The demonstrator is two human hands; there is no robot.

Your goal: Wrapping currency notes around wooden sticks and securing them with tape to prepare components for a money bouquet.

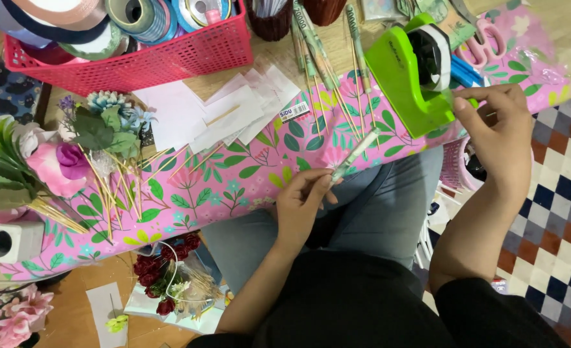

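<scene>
Left hand (303,201): at 6 o'clock of the view's centre, fingers pinched together on the lower end of a thin rolled stick (355,153), which slanted up toward 1 o'clock.
Right hand (501,132): at 3 o'clock, thumb and forefinger closed on the tape end at the green tape dispenser (401,80).
Dispenser: stood on the pink floral table cover (259,161), at 1 o'clock of the stick.
Red basket (169,55): at 11 o'clock, holding ribbon rolls.
Artificial flowers (73,148): at 9 o'clock, on wooden skewers.
Pink scissors (485,42): at 2 o'clock, behind the dispenser.
</scene>
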